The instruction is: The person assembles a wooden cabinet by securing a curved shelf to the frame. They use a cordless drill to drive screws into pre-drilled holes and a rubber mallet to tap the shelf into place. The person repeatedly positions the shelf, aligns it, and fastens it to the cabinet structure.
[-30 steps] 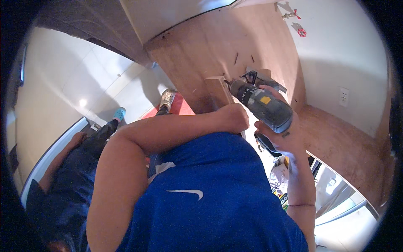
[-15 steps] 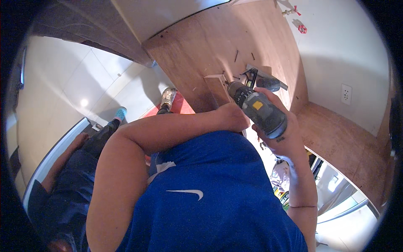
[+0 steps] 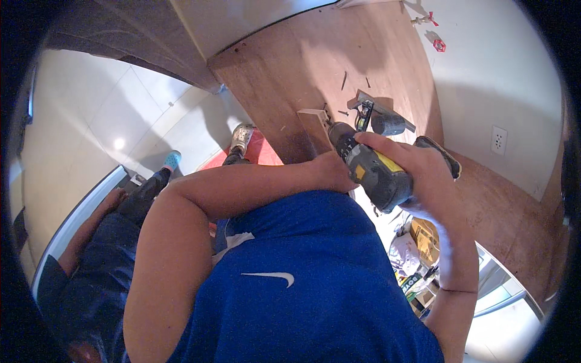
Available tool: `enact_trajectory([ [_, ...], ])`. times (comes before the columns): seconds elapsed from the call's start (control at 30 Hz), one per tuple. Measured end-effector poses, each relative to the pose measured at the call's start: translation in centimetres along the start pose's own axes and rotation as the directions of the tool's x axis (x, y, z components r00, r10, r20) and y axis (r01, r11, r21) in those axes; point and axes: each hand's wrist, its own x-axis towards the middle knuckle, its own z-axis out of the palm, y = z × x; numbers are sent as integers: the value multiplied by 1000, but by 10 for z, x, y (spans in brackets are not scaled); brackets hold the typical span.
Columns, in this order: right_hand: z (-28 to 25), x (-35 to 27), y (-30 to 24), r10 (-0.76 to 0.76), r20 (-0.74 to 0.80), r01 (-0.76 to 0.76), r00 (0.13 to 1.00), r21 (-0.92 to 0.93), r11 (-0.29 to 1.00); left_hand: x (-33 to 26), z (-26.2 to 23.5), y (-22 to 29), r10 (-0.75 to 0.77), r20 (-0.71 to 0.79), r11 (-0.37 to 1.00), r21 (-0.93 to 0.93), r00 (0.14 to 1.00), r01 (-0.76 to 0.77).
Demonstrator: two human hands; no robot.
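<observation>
My right hand [image 3: 417,166] is wrapped around a black and yellow cordless drill [image 3: 378,181]. The drill's nose points up and left, close to the end of a narrow wooden board [image 3: 313,126]; whether the bit touches the wood is hidden. Its battery end [image 3: 439,156] sticks out to the right of my hand. My left hand [image 3: 334,171] reaches across my body to the near side of that board, below the drill's nose. The left fingers are out of sight, so their grip does not show.
On the brown wooden panel [image 3: 272,78] lie loose screws [image 3: 344,80], a metal tool with a black head [image 3: 363,115] and a dark rounded object [image 3: 387,124]. Red-handled valves [image 3: 439,45] and a socket [image 3: 498,141] are on the right wall. Another person [image 3: 103,260] sits at left.
My right hand has rolled the drill and swung its wrist to the right, so the battery end now shows. My left hand has stayed nearly in place.
</observation>
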Motion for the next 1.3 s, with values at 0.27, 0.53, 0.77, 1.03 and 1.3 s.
enact_trajectory([
  [0.27,-9,9,-5,69,103,-75,992,54,996,-9,-9,8,-11,146,979,202,989,-19],
  [0.53,-13,16,14,39,105,-58,994,183,981,8,-50,47,-2,400,847,487,916,-211],
  [0.77,8,4,67,10,42,-34,999,631,775,12,-40,32,139,353,830,468,925,-303],
  [1.03,42,-18,45,130,-118,-39,984,574,818,9,-35,30,-16,326,906,404,945,-124],
  [1.3,58,-24,21,215,-178,-119,960,434,893,2,-2,1,-16,124,1000,16,992,14],
])
